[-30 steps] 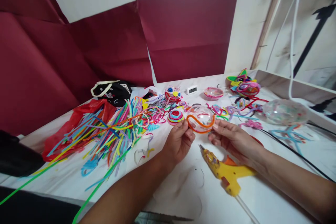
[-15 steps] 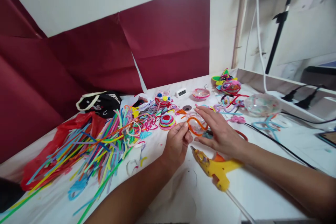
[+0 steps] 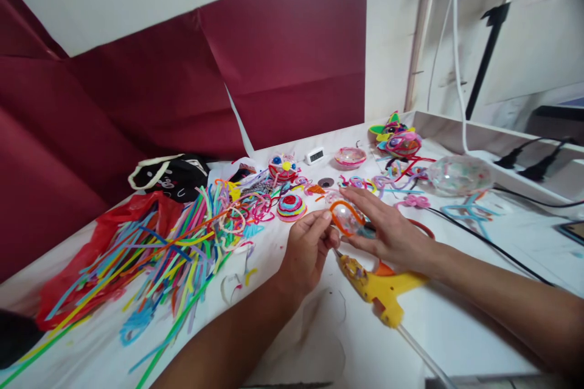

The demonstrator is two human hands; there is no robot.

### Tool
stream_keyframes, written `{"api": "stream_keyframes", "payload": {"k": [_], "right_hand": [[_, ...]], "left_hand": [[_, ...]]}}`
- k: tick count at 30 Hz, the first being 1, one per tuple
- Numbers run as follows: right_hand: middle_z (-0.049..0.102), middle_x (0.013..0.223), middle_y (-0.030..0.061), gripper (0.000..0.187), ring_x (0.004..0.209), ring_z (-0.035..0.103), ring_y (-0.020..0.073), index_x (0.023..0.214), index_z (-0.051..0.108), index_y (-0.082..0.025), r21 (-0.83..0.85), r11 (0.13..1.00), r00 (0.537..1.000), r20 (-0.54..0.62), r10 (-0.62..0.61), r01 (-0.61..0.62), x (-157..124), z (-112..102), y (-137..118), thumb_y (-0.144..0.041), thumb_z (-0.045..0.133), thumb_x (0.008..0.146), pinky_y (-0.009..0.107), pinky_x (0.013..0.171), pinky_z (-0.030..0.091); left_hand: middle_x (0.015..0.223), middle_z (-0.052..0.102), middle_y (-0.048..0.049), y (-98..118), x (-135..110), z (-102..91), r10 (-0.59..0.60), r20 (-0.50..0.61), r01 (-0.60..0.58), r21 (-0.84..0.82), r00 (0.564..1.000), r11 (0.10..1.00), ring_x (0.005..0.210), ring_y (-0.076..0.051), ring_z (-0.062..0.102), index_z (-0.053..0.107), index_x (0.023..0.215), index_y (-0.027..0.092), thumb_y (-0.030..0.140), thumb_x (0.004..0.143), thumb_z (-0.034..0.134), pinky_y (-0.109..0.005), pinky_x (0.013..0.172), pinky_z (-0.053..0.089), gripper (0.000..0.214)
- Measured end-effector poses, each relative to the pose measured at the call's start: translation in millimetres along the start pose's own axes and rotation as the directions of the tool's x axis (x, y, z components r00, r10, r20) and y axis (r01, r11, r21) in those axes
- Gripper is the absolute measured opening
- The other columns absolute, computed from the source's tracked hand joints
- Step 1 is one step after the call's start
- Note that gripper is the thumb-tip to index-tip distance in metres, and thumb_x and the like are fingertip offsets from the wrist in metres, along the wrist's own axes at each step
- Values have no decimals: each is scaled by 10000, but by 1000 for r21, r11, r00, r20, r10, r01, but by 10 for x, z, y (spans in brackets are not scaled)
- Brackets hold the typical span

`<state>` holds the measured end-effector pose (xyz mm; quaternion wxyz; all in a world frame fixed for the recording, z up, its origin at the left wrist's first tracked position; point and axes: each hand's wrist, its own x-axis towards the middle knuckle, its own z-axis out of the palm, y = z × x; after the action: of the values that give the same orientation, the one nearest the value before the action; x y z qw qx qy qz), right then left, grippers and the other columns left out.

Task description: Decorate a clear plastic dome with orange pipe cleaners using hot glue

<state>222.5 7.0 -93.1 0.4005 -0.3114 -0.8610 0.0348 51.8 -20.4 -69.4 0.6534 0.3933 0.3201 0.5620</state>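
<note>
My left hand (image 3: 306, 249) pinches the near edge of a clear plastic half-sphere (image 3: 345, 217) that has an orange pipe cleaner glued along it. My right hand (image 3: 385, 232) cups the same half-sphere from the right, fingers stretched over its top. A yellow glue gun (image 3: 378, 287) lies on the white table (image 3: 456, 322) just below both hands, nozzle pointing toward them.
A heap of coloured pipe cleaners (image 3: 182, 243) on a red plastic bag (image 3: 104, 237) fills the left. A striped dome (image 3: 291, 206), decorated balls (image 3: 283, 167) (image 3: 399, 141), a pink bowl (image 3: 349, 157), a small clock (image 3: 316, 155) and a clear balloon (image 3: 460, 175) lie behind. A black cable (image 3: 493, 244) crosses the right.
My right hand went from pinching the half-sphere's right edge to laying its fingers over the top. The half-sphere came slightly nearer the glue gun. The view swung to the right.
</note>
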Motion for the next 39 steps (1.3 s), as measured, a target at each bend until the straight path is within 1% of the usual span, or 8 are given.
{"api": "stream_keyframes", "payload": {"k": [6,13,19,24,29,33,39], "right_hand": [[424,1387,159,698,1302,383,291,1431,235,-233,5,1000,999,-27,-26,26,3,0,-7,-361,569,832,494,1012,400],[412,1395,161,693,1302,381,297,1437,219,-233,-20,1000,1000,5,1,-1,4,-8,-11,-369,549,843,483,1006,403],[409,1390,164,686,1295,390,275,1434,214,-225,-39,999,1000,3,-14,14,7,-7,-12,-360,547,850,456,1008,404],[407,1395,156,689,1292,393,287,1438,209,-236,-48,999,1000,8,-15,15,6,-5,-14,-360,544,849,470,1005,403],[414,1395,144,697,1281,408,289,1442,196,-257,-46,999,1000,9,-14,15,4,-4,-21,-363,545,847,472,1000,407],[420,1386,147,699,1277,411,287,1442,192,-255,-50,999,1000,17,-18,19,3,-10,-12,-366,545,849,473,994,410],[412,1394,149,695,1296,384,279,1438,203,-241,-36,998,999,28,-41,42,0,-15,30,-343,552,845,468,1011,395]], "left_hand": [[592,536,29,-2,-7,-1,-2,-18,2,-32,1000,999,501,-48,494,589,732,121,221,772,644,-160,490,386,121],[630,570,20,-11,0,-8,-3,-29,2,-58,1000,998,510,-51,517,596,724,122,238,756,658,-166,496,412,135],[638,583,17,-5,-1,-15,-13,-24,11,-87,1000,996,508,-53,535,589,722,121,209,772,632,-165,497,420,110],[655,585,9,-5,6,-20,-37,-57,32,-87,998,996,503,-58,538,574,736,119,212,777,617,-171,495,424,110],[655,591,11,-2,3,-20,-51,-74,43,-95,996,995,493,-60,539,568,726,128,224,750,644,-174,491,425,125],[629,585,23,13,1,-17,-73,-60,65,-121,996,990,492,-54,538,568,711,132,201,719,678,-163,488,425,130],[609,560,28,13,17,-50,-120,-18,117,-145,993,983,503,-38,522,577,720,115,175,710,702,-140,493,421,140]]}}
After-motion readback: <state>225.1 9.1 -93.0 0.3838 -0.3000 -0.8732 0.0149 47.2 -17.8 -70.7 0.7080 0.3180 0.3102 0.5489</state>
